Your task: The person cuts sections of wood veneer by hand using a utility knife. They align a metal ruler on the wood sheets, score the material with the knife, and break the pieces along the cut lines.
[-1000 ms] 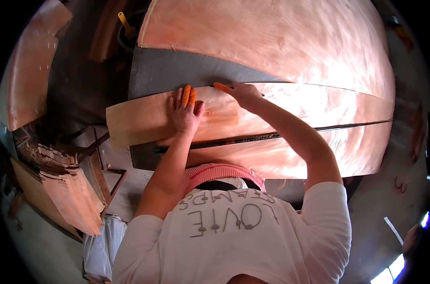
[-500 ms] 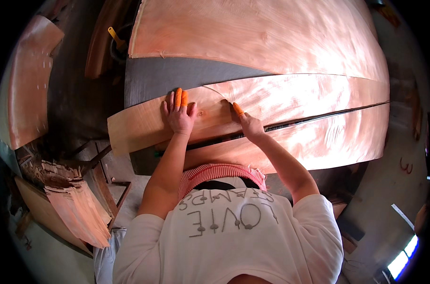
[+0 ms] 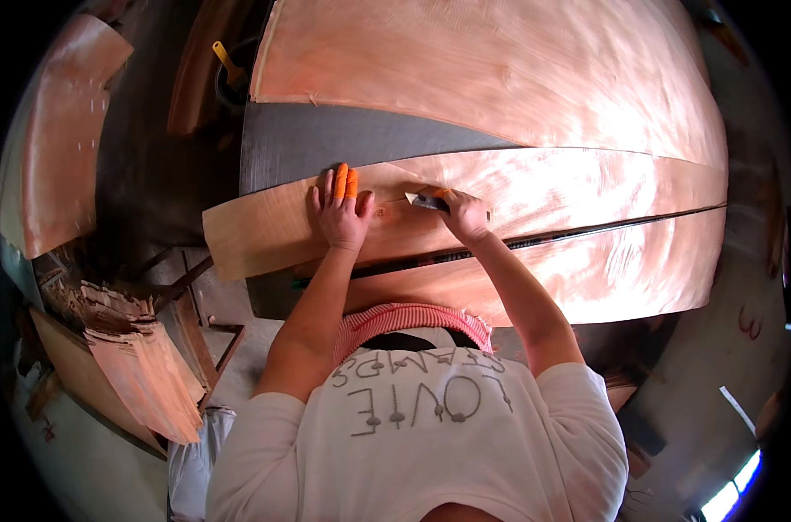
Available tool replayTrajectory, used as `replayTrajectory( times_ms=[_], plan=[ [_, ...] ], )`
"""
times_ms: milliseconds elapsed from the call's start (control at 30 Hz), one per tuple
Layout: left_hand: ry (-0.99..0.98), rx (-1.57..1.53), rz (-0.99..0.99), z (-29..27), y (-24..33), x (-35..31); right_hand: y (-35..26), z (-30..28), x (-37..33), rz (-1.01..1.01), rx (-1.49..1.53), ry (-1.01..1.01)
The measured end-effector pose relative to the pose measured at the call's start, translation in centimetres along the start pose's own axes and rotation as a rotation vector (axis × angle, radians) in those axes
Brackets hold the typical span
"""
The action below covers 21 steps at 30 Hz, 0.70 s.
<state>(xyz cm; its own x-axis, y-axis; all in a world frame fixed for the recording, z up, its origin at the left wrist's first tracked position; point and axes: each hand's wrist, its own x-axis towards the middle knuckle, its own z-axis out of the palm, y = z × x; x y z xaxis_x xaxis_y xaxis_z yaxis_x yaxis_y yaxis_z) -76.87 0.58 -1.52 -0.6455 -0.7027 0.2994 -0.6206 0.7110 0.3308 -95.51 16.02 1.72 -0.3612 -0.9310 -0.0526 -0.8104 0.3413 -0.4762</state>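
A pale wood veneer strip (image 3: 261, 228) lies across the work surface before me, its left end reaching past the surface. My left hand (image 3: 341, 217) rests open on it with fingers spread; orange covers wrap two fingers. In my right hand (image 3: 468, 217), closed around its handle, is a utility knife (image 3: 429, 203). The blade points left, at or just over the veneer near a small round knot. A thin curved line shows in the veneer by the blade. Whether the blade touches the wood, I cannot tell.
A large veneer sheet (image 3: 465, 70) covers the far side, with grey surface (image 3: 326, 135) showing between. A long dark narrow strip (image 3: 578, 230) runs along the near side. At far left are a yellow-handled tool (image 3: 228, 61), a hanging veneer piece (image 3: 60, 148) and stacked veneer offcuts (image 3: 147, 374).
My right hand has shifted slightly right and turned, so the knife's blade and body now show. My left hand stays pressed on the veneer. The whole view has moved a little.
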Motion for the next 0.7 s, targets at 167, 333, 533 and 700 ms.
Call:
replayTrajectory(
  times_ms=[167, 333, 533, 700],
  plan=[
    [0.004, -0.002, -0.013, 0.1, -0.2, -0.2, -2.3, -2.4, -0.8, -0.046, 0.158, -0.119],
    [0.001, -0.003, -0.016, -0.2, 0.0, -0.2, -4.1, -3.1, 1.0, 0.061, 0.808, -0.143],
    [0.000, -0.101, -0.004, -0.7, -0.3, -0.2, -0.9, 0.3, 2.0, 0.605, 1.327, -0.171],
    [-0.217, -0.288, 0.153, -4.8, -2.5, -1.3, -0.9, 1.3, 1.9, 0.681, 1.303, -0.096]
  ],
)
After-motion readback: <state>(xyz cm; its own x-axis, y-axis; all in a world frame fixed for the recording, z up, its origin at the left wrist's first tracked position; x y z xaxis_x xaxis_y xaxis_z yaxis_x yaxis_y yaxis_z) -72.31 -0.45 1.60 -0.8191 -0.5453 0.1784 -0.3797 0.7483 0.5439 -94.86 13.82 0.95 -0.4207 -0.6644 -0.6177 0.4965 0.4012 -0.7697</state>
